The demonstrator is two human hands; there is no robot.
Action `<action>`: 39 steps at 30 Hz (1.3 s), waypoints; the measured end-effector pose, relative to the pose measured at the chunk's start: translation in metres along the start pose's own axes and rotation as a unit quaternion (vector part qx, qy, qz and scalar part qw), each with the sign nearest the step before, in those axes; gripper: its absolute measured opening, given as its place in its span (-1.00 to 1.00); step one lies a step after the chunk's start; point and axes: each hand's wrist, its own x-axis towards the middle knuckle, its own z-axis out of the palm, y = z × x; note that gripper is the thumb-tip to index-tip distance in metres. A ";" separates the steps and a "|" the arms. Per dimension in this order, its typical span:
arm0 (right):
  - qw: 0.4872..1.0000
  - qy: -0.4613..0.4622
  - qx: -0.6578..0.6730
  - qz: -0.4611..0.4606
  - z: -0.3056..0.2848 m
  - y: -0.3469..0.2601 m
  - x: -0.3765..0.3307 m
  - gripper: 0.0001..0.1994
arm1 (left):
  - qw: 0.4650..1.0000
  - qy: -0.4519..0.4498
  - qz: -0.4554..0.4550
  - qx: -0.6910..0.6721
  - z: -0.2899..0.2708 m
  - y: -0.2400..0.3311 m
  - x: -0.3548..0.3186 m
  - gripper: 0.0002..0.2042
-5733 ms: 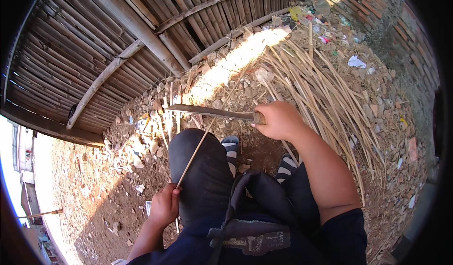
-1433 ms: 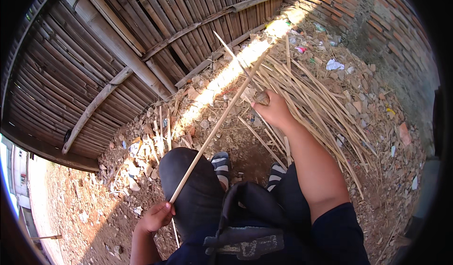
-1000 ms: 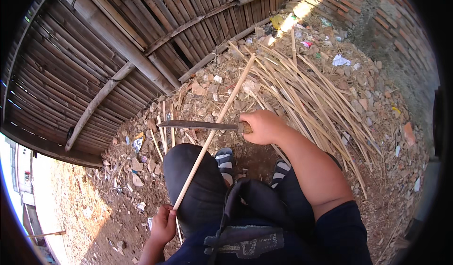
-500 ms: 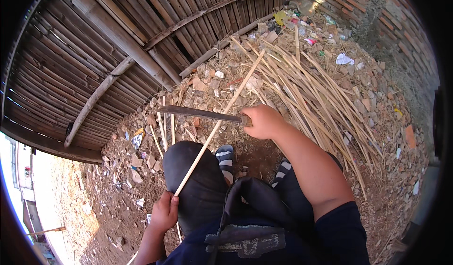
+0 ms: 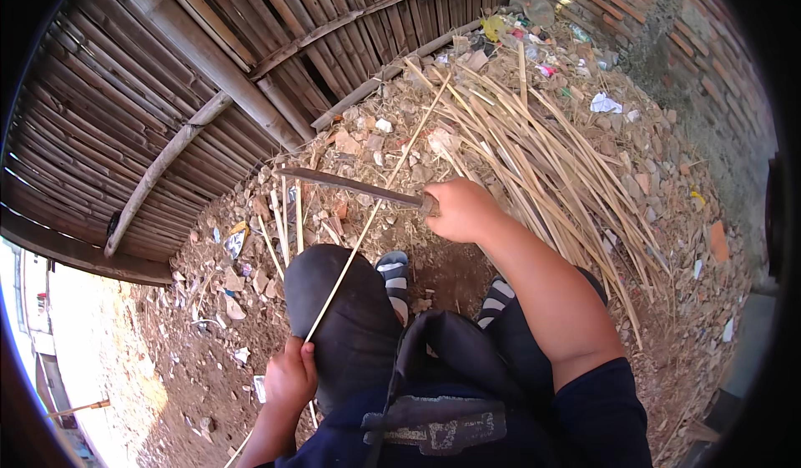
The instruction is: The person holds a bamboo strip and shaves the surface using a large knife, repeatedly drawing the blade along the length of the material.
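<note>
Right hand (image 5: 461, 209): it is gripping the handle of a long knife (image 5: 346, 186), with the blade pointing left.
Left hand (image 5: 290, 378): it is closing tight around the low end of a thin bamboo strip (image 5: 373, 210).
Strip: it is lying over the person's knee (image 5: 346, 318) and crossing the blade.
Feel: it is probably light, bendy and splintery, so holding near the end looks best.
Around: a pile of bamboo strips (image 5: 542, 159) is lying on the dirt ground (image 5: 209, 359), and a bamboo wall (image 5: 167, 76) is standing behind.
</note>
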 end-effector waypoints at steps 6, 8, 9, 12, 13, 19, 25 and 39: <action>0.994 -0.089 0.008 0.066 -0.010 0.011 0.010 -0.61 | 1.000 -0.006 0.020 0.002 -0.002 -0.004 0.006 -0.73; 0.994 -0.090 0.002 0.067 -0.013 0.011 0.011 -0.61 | 1.000 -0.001 0.021 0.010 -0.006 -0.002 0.007 -0.73; 0.993 -0.093 -0.003 0.072 -0.013 0.010 0.010 -0.61 | 1.000 -0.001 0.023 0.020 -0.008 -0.001 0.008 -0.74; 0.991 -0.101 -0.088 0.010 -0.015 -0.027 -0.002 -0.61 | 1.000 0.001 0.025 0.018 -0.007 -0.006 0.004 -0.74; 0.979 -0.148 -0.141 0.004 -0.022 -0.039 -0.006 -0.58 | 1.000 -0.003 0.025 0.017 -0.006 -0.007 0.005 -0.74; 0.995 -0.055 0.003 0.079 -0.007 0.017 0.003 -0.69 | 0.998 -0.009 0.033 0.047 -0.012 0.001 0.016 -0.76; 0.986 -0.122 0.009 0.110 -0.010 0.008 0.003 -0.69 | 0.999 0.001 0.021 0.038 -0.002 -0.002 0.010 -0.74; 0.995 -0.035 0.006 0.096 0.001 0.030 0.002 -0.50 | 0.998 -0.024 0.057 -0.010 -0.013 -0.003 0.021 -0.72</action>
